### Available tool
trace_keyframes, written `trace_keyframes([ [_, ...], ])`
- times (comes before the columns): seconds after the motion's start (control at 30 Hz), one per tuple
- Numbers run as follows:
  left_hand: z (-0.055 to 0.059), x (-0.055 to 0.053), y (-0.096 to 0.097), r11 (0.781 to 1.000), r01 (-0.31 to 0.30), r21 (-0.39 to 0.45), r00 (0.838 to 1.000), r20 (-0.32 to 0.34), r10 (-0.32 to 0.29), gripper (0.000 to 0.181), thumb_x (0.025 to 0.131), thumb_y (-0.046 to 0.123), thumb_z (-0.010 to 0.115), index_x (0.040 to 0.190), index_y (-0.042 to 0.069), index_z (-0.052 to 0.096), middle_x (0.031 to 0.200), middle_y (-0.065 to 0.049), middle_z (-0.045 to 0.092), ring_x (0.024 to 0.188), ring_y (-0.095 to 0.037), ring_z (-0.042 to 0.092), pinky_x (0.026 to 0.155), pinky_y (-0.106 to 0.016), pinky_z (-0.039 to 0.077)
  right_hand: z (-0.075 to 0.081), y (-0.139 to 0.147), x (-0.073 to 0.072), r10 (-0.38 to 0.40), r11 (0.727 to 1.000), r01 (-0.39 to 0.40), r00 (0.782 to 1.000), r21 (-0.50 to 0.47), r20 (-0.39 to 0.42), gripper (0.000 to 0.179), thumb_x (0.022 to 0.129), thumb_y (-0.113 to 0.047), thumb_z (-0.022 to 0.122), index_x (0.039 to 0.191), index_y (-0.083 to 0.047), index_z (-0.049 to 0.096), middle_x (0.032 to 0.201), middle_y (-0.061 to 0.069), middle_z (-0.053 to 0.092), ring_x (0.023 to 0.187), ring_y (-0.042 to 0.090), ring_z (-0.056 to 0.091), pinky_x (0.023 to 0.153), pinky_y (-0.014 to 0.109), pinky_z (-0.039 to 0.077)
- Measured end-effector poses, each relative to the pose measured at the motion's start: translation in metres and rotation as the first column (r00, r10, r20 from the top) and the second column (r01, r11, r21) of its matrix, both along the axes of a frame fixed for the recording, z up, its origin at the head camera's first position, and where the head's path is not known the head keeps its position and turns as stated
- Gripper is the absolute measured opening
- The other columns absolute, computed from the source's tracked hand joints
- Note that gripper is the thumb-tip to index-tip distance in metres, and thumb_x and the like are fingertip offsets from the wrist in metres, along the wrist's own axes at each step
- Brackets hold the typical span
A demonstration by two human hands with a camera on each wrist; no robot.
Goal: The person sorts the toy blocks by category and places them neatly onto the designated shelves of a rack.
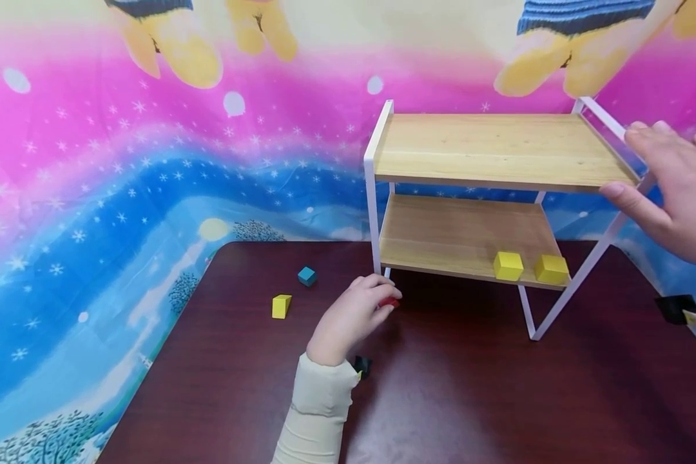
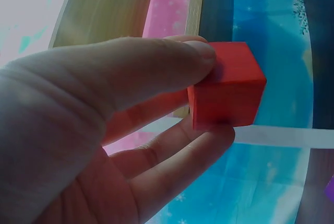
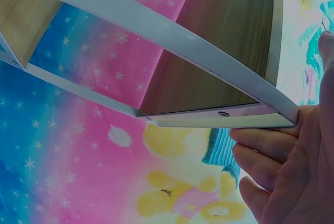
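Note:
My left hand (image 1: 350, 316) pinches a red block (image 2: 229, 85) between thumb and fingertips, close to the front left leg of a two-tier shelf (image 1: 501, 145). In the head view the fingers hide most of that block. At the shelf's upper right corner is my right hand (image 1: 681, 193), its fingers fairly straight and its thumb spread apart. The right wrist view shows those fingers (image 3: 261, 145) right at the white metal frame (image 3: 219, 72). Two yellow blocks, one (image 1: 508, 266) beside the other (image 1: 551, 269), sit at the front right of the lower board.
Left of the shelf, a teal block (image 1: 307, 276) and a yellow block (image 1: 281, 306) lie on the dark red table (image 1: 238, 393). Behind the table hangs a colourful printed cloth (image 1: 168, 174). The shelf's front right leg (image 1: 574, 290) slants down to the table.

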State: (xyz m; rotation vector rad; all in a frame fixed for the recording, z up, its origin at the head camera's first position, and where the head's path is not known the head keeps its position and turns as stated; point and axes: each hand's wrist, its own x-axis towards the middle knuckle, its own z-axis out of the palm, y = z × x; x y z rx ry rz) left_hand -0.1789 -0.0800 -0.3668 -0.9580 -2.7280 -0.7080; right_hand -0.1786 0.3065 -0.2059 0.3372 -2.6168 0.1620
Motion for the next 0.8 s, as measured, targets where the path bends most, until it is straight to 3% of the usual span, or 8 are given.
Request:
trace_keyframes([
  [0.3,0.002,-0.002,0.012,0.999,0.004,-0.047,1.000,-0.011,-0.004,0.024,0.094,0.014,0.073,0.118,0.015,0.074,0.123,-0.002,0.066,0.113,-0.020,0.059,0.099,-0.027,0.050,0.001,0.002,0.003,-0.023,0.999,0.022,0.999,0.030,0.027,0.090,0.104,-0.063,0.028,0.155,0.012,0.019,0.157,0.036,0.020,0.152,0.043,0.008,0.124,0.050,-0.004],
  [0.5,0.011,-0.005,0.021,0.998,0.007,-0.066,1.000,-0.010,-0.008,0.024,0.095,0.017,0.073,0.119,0.018,0.074,0.123,0.000,0.065,0.113,-0.018,0.058,0.100,-0.027,0.049,0.001,0.003,0.004,-0.025,0.999,0.023,0.999,0.037,0.034,0.090,0.104,-0.063,0.028,0.155,0.011,0.018,0.157,0.037,0.020,0.152,0.044,0.008,0.124,0.050,-0.005],
  [0.8,0.028,-0.005,0.028,0.996,0.033,-0.087,0.997,-0.066,-0.039,0.022,0.095,0.018,0.072,0.118,0.017,0.074,0.122,-0.002,0.067,0.115,-0.019,0.059,0.101,-0.027,0.049,0.001,0.002,0.003,-0.014,0.999,0.012,0.999,0.043,0.045,0.089,0.104,-0.062,0.030,0.156,0.010,0.019,0.157,0.037,0.020,0.153,0.042,0.006,0.124,0.047,-0.006],
])
